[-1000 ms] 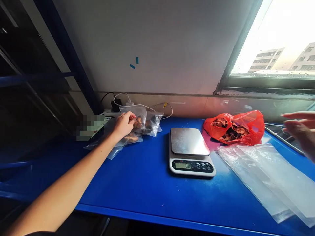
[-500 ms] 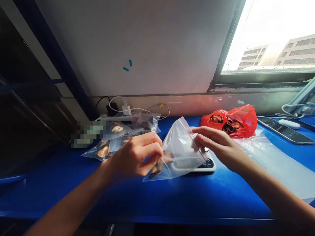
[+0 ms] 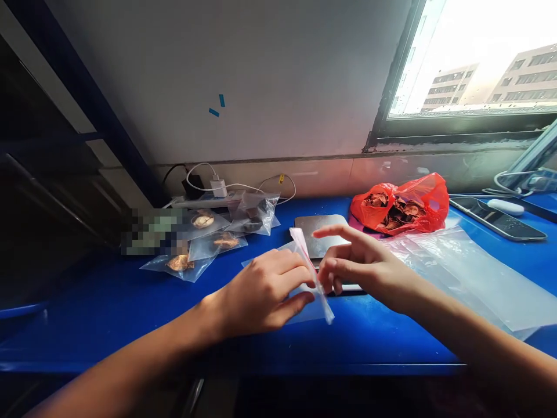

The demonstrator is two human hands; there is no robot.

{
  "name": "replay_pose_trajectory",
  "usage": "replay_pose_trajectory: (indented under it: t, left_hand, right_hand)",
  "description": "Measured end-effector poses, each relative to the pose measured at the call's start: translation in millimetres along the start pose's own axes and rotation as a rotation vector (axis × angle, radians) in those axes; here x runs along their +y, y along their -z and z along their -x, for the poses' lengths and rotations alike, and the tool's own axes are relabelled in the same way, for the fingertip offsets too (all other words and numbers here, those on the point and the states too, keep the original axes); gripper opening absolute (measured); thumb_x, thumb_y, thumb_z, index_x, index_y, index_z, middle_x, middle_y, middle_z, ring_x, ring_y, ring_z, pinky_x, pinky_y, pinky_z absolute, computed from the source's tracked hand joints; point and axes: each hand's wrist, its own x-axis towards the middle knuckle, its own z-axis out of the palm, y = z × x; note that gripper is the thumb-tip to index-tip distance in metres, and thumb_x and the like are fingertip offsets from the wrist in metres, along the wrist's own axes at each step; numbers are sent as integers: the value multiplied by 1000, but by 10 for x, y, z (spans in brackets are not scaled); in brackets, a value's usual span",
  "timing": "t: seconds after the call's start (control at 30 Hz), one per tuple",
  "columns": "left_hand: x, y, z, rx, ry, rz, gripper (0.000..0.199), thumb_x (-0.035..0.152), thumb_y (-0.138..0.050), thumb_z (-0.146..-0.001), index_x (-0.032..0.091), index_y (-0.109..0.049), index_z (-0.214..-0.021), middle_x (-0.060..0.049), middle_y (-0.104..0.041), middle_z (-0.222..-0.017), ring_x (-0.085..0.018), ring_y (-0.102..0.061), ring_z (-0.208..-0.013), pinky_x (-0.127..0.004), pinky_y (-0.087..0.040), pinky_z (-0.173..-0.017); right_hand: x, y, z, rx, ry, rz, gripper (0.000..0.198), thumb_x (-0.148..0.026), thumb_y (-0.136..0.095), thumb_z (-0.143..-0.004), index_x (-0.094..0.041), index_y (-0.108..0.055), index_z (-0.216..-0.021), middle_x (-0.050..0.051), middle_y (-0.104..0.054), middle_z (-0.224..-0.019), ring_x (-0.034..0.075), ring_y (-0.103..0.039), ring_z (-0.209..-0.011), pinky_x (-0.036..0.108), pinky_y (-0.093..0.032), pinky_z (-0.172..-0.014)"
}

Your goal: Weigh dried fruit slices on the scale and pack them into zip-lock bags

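A clear zip-lock bag [image 3: 300, 307] with a red zip line lies in front of the scale, its zip edge slanting up between my hands. My left hand [image 3: 270, 287] covers much of the bag, with fingers and thumb bent around it near the zip edge; its contents are hidden. My right hand [image 3: 361, 261] is at the other side of that edge, index finger stretched out, the other fingers loosely bent and their tips close to the zip. Behind them, the kitchen scale [image 3: 319, 223] shows its bare metal plate.
Several small clear bags with brown dried pieces [image 3: 180, 263] lie at the left. A red plastic bag [image 3: 435, 200] of dark dried slices stands at back right. Flat clear bags [image 3: 500, 284] and a phone [image 3: 500, 219] are on the right. A charger [image 3: 218, 187] with cable sits by the wall.
The zip-lock bag has come off the scale toward me and now lies lower. My left hand has shifted right over it, and my right index finger is lifted away. The scale plate is now visible.
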Motion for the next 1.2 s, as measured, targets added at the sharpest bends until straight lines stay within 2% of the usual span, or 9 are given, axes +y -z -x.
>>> replay_pose_trajectory:
  t: [0.1, 0.33, 0.5, 0.6, 0.7, 0.87, 0.97, 1.1, 1.2]
  left_hand:
    - [-47, -83, 1, -30, -46, -34, 12, 16, -51, -90, 13, -63, -92, -8, -66, -89, -19, -61, -81, -32, -51, -74]
    - [-29, -132, -12, 16, -16, -17, 19, 21, -49, -95, 11, -62, -84, -8, -64, -80, -17, -59, -74, -29, -51, -68]
    - [-9, -92, 31, 65, 22, 115, 3, 15, -55, -91, 15, -58, -92, -5, -66, -86, -16, -64, -81, -27, -54, -74]
    - [-14, -77, 49, 91, 48, 95, 10, 15, -57, -90, 17, -53, -99, -3, -67, -88, -14, -66, -79, -25, -55, -71]
    - [-28, -60, 40, 48, -7, 106, 13, 13, -54, -93, 17, -54, -105, -2, -68, -90, -13, -66, -82, -23, -54, -74]
    - [-40, -38, 6, -33, -100, 28, 15, 14, -47, -97, 13, -61, -91, -3, -67, -80, -14, -63, -73, -25, -50, -71]
    - [-27, -32, -4, -92, -98, -33, 19, 14, -45, -97, 13, -61, -86, -2, -64, -75, -14, -59, -68, -25, -48, -66]
    - [-18, -29, -20, -57, -103, -17, 17, 15, -45, -98, 13, -61, -91, -4, -62, -76, -14, -57, -68, -25, -46, -65]
    - [-19, -28, -38, 15, -182, 7, 17, 13, -45, -97, 15, -61, -91, -3, -62, -73, -13, -54, -66, -25, -45, -63]
  right_hand:
    - [0, -37, 9, -34, -65, -74, 42, -33, -66, -84, -20, -43, -118, 0, -63, -77, 12, -61, -72, 24, -49, -63]
    - [168, -132, -5, 78, -42, -117, 54, -32, -78, -73, -25, -36, -108, -5, -52, -83, 9, -56, -75, 23, -50, -64]
    - [157, -127, -2, -22, 1, -203, 50, -18, -70, -78, -26, -35, -112, -5, -54, -86, 8, -55, -79, 21, -49, -68]
    - [166, -113, -3, -49, 15, -216, 48, -13, -66, -78, -25, -36, -113, -6, -53, -83, 7, -55, -75, 21, -48, -67]
    - [193, -111, 5, -37, 21, -149, 43, -14, -63, -80, -24, -35, -111, -6, -52, -78, 7, -53, -69, 21, -45, -62]
    - [211, -155, 39, -32, 19, 123, 34, -18, -58, -84, -22, -36, -111, -4, -53, -76, 8, -51, -65, 20, -40, -56]
    - [199, -176, 45, 0, 42, 173, 32, -13, -56, -81, -21, -37, -105, -6, -52, -72, 7, -48, -61, 18, -38, -53]
    - [157, -158, 35, 20, 5, 26, 28, -13, -57, -78, -22, -34, -91, -7, -53, -68, 8, -53, -58, 18, -40, -49]
    - [121, -134, 29, -57, -37, -96, 27, -15, -59, -77, -22, -33, -84, -6, -56, -68, 9, -55, -57, 20, -43, -49]
